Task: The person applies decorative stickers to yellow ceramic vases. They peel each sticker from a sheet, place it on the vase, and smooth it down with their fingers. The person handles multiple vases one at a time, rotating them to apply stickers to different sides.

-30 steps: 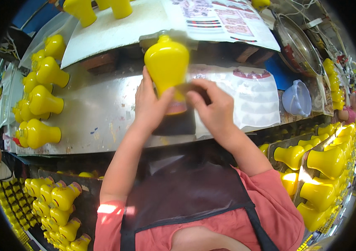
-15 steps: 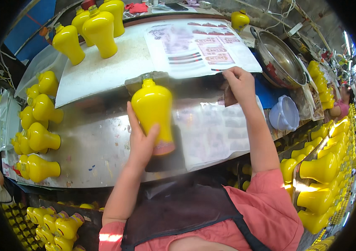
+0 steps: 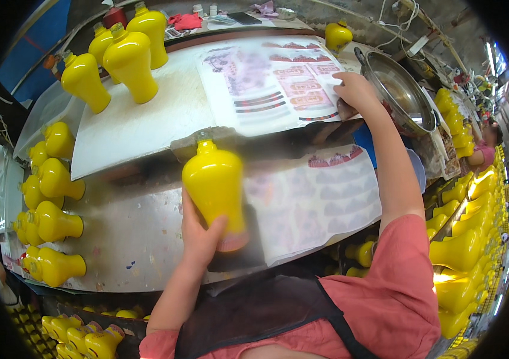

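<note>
A glossy yellow bottle (image 3: 212, 179) with a narrow neck and a pinkish band near its base is held by my left hand (image 3: 200, 236), thumb across its lower front. Its neck lies against a dark block (image 3: 197, 140) at the edge of the white board. My right hand (image 3: 357, 93) is over the right edge of a printed decal sheet (image 3: 248, 84), fingers bent down at the pink prints. A flat brown piece (image 3: 345, 110) shows under this hand, seemingly held in the curled fingers. Dark curved strips (image 3: 259, 103) are printed on the sheet.
Several yellow bottles (image 3: 132, 63) stand on the white board (image 3: 141, 119); others (image 3: 57, 221) lie along the table's left side. A second decal sheet (image 3: 314, 203) lies beside the held bottle. At right are a metal basin (image 3: 398, 84), a light blue bucket (image 3: 417, 170) and racked bottles (image 3: 463, 251).
My right hand has moved from the sheet's near edge farther away and right, over its pink prints. The view has shifted; my left hand still holds the bottle at the block.
</note>
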`<state>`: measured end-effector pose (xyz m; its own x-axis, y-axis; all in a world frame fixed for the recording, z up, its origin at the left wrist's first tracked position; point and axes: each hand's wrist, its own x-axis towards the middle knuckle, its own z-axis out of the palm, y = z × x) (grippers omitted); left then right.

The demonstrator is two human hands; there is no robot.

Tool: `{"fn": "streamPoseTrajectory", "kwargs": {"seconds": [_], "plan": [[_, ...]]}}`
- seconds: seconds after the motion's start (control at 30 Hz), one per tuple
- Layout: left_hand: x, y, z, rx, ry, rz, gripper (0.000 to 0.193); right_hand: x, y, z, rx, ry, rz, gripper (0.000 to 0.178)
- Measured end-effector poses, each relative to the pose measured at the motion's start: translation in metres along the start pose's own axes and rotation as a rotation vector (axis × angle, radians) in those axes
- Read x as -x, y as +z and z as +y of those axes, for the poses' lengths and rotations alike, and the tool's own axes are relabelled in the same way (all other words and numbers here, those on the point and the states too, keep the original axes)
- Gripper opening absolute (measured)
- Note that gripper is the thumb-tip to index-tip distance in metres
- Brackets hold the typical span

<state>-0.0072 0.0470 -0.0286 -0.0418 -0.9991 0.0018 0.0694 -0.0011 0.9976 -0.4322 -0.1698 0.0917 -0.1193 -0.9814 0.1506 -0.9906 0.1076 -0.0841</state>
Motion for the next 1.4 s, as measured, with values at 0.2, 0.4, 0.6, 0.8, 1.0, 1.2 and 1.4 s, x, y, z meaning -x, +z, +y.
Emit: {"fn": "streamPoseTrajectory", "kwargs": {"seconds": [0.2,0.4,0.6,0.8,1.0,1.2,1.4], "plan": [[0.002,-0.002,0.0,-0.031,-0.002,0.016,0.101,-0.063,0.037,-0.006,0.045,-0.117,0.031,0.04],[0.002,0.001,0.005,0.011,-0.001,0.006,0.105,-0.048,0.02,0.016,0.287,0.047,-0.228,0.032],[0.002,0.004,0.01,0.009,0.03,0.032,0.111,0.068,-0.015,0.028,0.253,-0.017,-0.171,0.038],[-0.003,0.002,0.008,0.059,-0.002,-0.018,0.102,0.098,-0.007,0.025,0.219,-0.061,0.138,0.049],[-0.007,0.0,0.021,0.131,-0.126,-0.053,0.093,0.098,0.028,0.049,0.204,-0.204,0.24,0.043],[-0.007,-0.003,0.029,0.218,-0.051,-0.091,0.104,0.108,0.001,0.048,-0.106,-0.168,0.247,0.02],[-0.009,0.0,0.031,0.274,-0.053,-0.108,0.102,0.123,-0.062,-0.057,-0.975,-0.04,-0.448,0.031]]}}
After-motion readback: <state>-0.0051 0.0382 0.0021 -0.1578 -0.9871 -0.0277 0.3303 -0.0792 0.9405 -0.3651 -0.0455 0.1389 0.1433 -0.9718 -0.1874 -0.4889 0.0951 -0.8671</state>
